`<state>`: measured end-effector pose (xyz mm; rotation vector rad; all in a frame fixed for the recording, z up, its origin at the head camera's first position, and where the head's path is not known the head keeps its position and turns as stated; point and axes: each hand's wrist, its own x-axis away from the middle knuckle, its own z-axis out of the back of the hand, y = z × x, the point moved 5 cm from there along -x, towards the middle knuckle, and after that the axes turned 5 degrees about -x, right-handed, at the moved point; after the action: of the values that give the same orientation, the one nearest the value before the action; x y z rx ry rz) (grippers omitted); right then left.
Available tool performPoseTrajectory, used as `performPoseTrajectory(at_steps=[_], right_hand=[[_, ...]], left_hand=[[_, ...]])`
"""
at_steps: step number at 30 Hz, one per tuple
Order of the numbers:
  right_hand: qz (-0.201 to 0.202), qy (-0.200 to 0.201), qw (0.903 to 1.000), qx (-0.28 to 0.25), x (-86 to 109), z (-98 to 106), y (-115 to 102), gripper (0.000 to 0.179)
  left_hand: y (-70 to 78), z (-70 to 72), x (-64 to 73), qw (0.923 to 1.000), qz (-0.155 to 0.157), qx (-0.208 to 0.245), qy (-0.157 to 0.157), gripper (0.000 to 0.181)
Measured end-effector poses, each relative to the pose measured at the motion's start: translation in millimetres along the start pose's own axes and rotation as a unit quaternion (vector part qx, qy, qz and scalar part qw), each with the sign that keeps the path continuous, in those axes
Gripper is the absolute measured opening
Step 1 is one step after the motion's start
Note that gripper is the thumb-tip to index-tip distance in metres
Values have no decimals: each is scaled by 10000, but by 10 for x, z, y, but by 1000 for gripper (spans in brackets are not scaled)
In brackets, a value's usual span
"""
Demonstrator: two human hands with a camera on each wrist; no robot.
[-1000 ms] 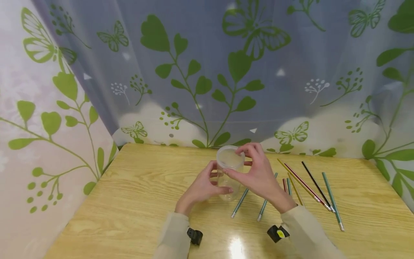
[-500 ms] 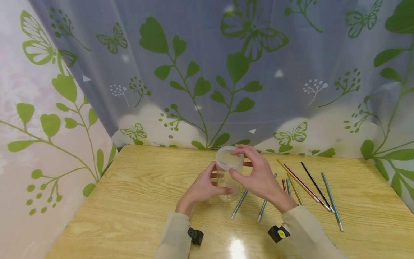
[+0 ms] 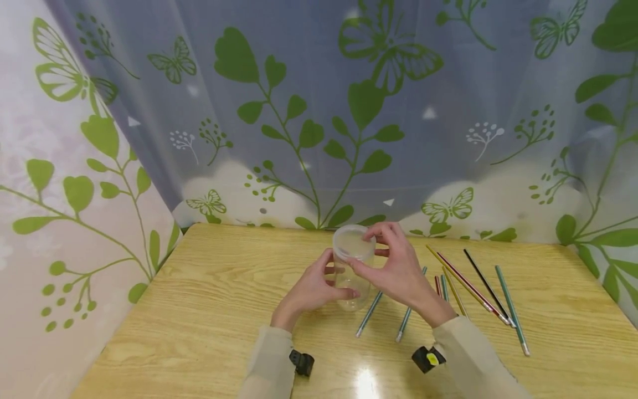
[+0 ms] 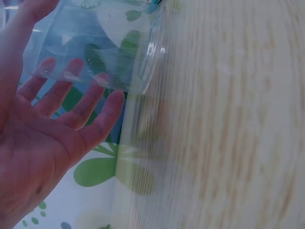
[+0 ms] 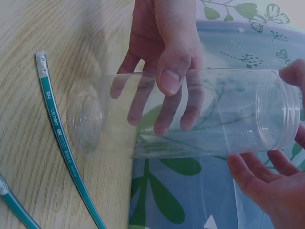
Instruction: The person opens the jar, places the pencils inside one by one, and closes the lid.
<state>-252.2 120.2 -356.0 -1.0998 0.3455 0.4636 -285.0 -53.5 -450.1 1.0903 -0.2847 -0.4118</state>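
A clear plastic jar [image 3: 351,282] with a translucent round lid [image 3: 350,243] stands upright between the hands. My left hand [image 3: 309,289] holds the jar's body from the left, thumb on the near side. In the left wrist view the fingertips of that hand [image 4: 62,124] lie along the jar wall. My right hand [image 3: 399,269] grips the lid at its rim, thumb in front and fingers at the far right. The right wrist view shows the see-through jar [image 5: 205,143] on its side in that picture, with nothing visible inside.
Two teal pencils [image 3: 370,315] with white erasers lie just right of the jar. Several more pencils, including a black one [image 3: 485,281], a yellow one and a teal one [image 3: 512,307], are spread to the right on the wooden table [image 3: 209,310]. A patterned curtain [image 3: 279,138] hangs behind.
The right thumb slid right along the lid's rim half a second ago and is back at the front now, with the fingers shifting too. Jar and left hand stay almost in place.
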Motion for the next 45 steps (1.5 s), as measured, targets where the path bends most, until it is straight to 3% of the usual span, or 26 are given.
performPoseTrajectory(at_steps=[7, 15, 29, 38, 45], right_hand=[[249, -141, 9995, -142, 27, 26, -17, 38], [23, 51, 10000, -45, 48, 5, 5, 53], [361, -16, 9991, -225, 54, 22, 6, 34], [183, 97, 9998, -67, 45, -8, -9, 49], [268, -11, 9996, -123, 33, -16, 7, 46]], left_hand=[[4, -4, -11, 10000, -25, 28, 33, 76], [-2, -13, -8, 9999, -46, 94, 0, 76], [5, -1, -1, 10000, -30, 26, 2, 76], [9, -1, 8, 10000, -53, 28, -64, 79], [14, 10, 14, 10000, -4, 61, -60, 78]])
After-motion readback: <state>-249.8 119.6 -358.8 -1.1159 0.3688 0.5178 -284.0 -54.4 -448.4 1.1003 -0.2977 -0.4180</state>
